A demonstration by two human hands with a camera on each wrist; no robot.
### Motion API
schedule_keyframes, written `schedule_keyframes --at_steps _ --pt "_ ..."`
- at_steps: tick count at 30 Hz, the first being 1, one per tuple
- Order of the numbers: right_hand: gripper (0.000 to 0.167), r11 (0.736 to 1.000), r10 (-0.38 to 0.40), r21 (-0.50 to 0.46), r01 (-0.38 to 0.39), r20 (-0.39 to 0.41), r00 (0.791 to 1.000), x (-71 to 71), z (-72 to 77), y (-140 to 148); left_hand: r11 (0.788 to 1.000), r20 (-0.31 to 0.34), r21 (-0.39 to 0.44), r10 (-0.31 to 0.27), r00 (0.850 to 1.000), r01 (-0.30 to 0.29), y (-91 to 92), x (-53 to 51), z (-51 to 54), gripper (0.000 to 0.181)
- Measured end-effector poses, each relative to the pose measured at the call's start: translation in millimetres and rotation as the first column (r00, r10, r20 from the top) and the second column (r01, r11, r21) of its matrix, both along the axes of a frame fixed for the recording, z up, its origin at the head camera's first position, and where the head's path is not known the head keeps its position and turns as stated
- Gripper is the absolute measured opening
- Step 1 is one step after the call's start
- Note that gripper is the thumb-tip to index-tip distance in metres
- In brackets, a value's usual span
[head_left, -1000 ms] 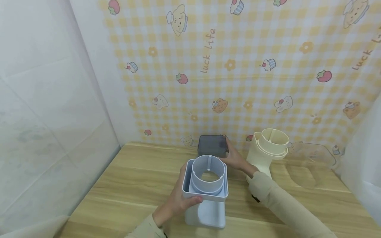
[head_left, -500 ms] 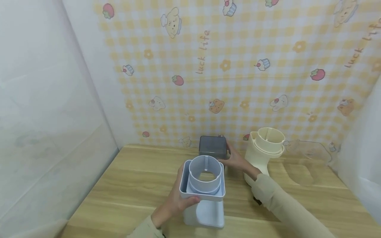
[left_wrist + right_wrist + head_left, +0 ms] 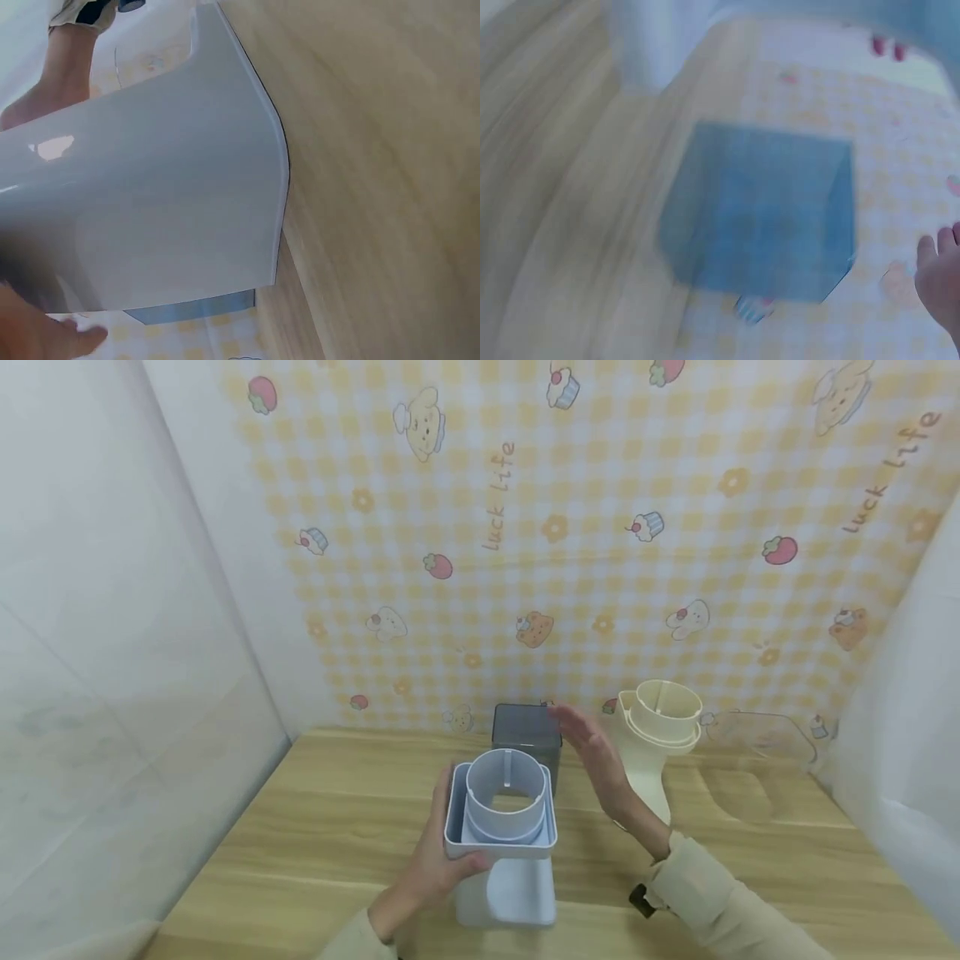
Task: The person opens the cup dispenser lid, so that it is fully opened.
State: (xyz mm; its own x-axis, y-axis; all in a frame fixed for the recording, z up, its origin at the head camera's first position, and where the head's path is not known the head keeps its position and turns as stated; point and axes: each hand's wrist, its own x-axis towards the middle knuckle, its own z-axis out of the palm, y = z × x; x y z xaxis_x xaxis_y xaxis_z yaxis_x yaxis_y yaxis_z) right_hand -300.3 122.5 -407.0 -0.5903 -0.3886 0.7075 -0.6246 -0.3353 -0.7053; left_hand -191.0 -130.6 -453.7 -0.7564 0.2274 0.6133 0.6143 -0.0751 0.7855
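Observation:
My left hand (image 3: 431, 860) grips a light blue plastic housing (image 3: 517, 885) by its side, thumb over the front of its square rim. A round collar rises from the rim of this upright housing. Behind it stands a translucent dark grey box (image 3: 527, 722), bluish and blurred in the right wrist view. My right hand (image 3: 600, 768) is raised at the box's right side, fingers straight, holding nothing. In the left wrist view the housing (image 3: 165, 172) fills much of the frame, its bottom edge at the wooden table; whether it touches is hard to tell.
A cream housing (image 3: 652, 768) of similar shape stands behind my right forearm. To its right lies a clear plastic piece (image 3: 757, 760), hard to make out. A patterned yellow-check cloth (image 3: 555, 568) hangs behind the wooden table (image 3: 330, 827); white sheets (image 3: 97, 652) hang at the sides.
My right hand has let go of the dark grey box and drawn back to the right, its fingers straightening. The left hand keeps its grip on the light blue housing. The head view has shifted slightly.

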Motion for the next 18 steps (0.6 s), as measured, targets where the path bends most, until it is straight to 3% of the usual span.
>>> schedule_keyframes --at_steps 3,5,7,9,11,13,14,16,18 --pt "0.073 0.981 0.189 0.027 -0.191 0.066 0.980 3.1 11.2 -11 0.989 0.114 0.024 0.143 0.983 -0.147 2.1 23.5 4.7 0.087" --pt "0.079 0.960 0.256 0.076 -0.269 0.146 0.956 4.4 16.5 -16 0.971 0.166 0.027 0.229 0.959 -0.236 5.7 43.0 8.5 0.074" --pt "0.088 0.934 0.289 0.142 -0.327 0.235 0.928 4.9 20.2 -22 0.960 0.175 0.034 0.269 0.947 -0.279 10.5 60.9 6.3 0.067" --pt "0.095 0.904 0.304 0.198 -0.379 0.324 0.896 4.6 22.8 -29 0.959 0.079 0.031 0.278 0.957 -0.281 15.1 69.9 -3.8 0.067" --pt "0.099 0.878 0.308 0.239 -0.414 0.380 0.872 3.3 24.3 -35 0.963 -0.055 0.013 0.271 0.961 -0.270 19.4 72.7 -18.0 0.072" --pt "0.102 0.859 0.306 0.269 -0.435 0.411 0.858 1.8 25.3 -41 0.967 -0.115 0.005 0.252 0.961 -0.253 23.3 72.9 -29.9 0.073" --pt "0.102 0.853 0.306 0.281 -0.439 0.411 0.858 1.3 26.0 -44 0.971 -0.120 0.000 0.239 0.964 -0.241 24.8 73.4 -34.0 0.071" --pt "0.102 0.848 0.305 0.293 -0.443 0.414 0.858 2.1 25.9 -49 0.975 -0.025 0.001 0.221 0.975 -0.221 28.4 80.6 -36.5 0.067" --pt "0.100 0.846 0.292 0.313 -0.430 0.403 0.868 3.5 26.3 -52 0.980 0.094 0.018 0.197 0.976 -0.200 31.4 86.5 -34.4 0.063"
